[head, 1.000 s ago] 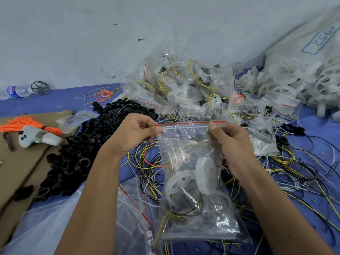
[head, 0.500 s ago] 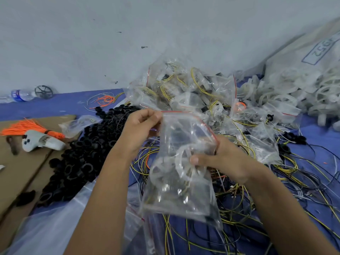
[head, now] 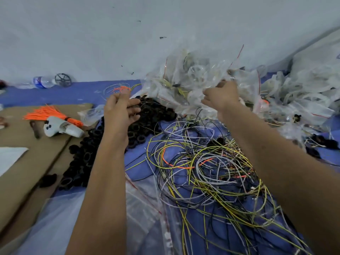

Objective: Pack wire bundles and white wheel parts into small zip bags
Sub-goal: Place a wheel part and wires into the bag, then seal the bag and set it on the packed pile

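My right hand reaches out over the heap of filled zip bags at the back. Its fingers curl at the lower edge of a filled zip bag, which is blurred and lifted above the heap, red zip strip up. My left hand hovers over the black rings with loosely curled fingers and holds nothing. Loose yellow, white, black and orange wires lie tangled on the blue cloth between my arms. Empty zip bags lie near me. White wheel parts are piled at the right.
A pile of black rings runs along the left of the cloth. On the cardboard lie a white controller and an orange wire bundle. A water bottle and a black wheel rest by the wall.
The filled bag has gone from in front of me up and away to the heap with my right hand. My left hand has let go of its top.
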{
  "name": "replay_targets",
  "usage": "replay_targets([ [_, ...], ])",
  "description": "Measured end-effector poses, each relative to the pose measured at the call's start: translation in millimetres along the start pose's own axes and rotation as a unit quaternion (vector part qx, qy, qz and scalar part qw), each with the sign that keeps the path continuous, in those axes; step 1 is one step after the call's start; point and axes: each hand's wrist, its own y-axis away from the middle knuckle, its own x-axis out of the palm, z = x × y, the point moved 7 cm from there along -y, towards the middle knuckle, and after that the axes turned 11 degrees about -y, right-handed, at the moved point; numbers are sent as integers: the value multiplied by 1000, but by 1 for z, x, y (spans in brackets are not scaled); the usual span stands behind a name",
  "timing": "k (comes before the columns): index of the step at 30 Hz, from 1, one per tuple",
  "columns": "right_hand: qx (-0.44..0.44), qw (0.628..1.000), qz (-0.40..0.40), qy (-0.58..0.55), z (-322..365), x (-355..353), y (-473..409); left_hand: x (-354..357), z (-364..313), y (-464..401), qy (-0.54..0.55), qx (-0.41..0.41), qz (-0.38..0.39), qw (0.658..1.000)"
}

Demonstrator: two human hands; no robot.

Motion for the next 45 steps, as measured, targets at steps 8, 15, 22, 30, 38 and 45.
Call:
replay_targets([
  [8,-133,850,386,332,-66,113,201,-25,-15,-1,15,-4,-7,1000],
  [15,-153,783,374,473,-74,128,237,-26,-22,2,13,2,9,1000],
  [22,-177,849,340,363,-51,108,210,-15,-32,10,-96,45,81,991],
  [30,-178,872,290,352,-51,52,178,38,-4,39,-344,46,330,878],
  [38,-158,929,165,293,-42,-13,146,49,13,57,-360,21,450,817],
  [45,-135,959,99,230,-53,-54,133,44,29,55,-443,-17,483,755],
])
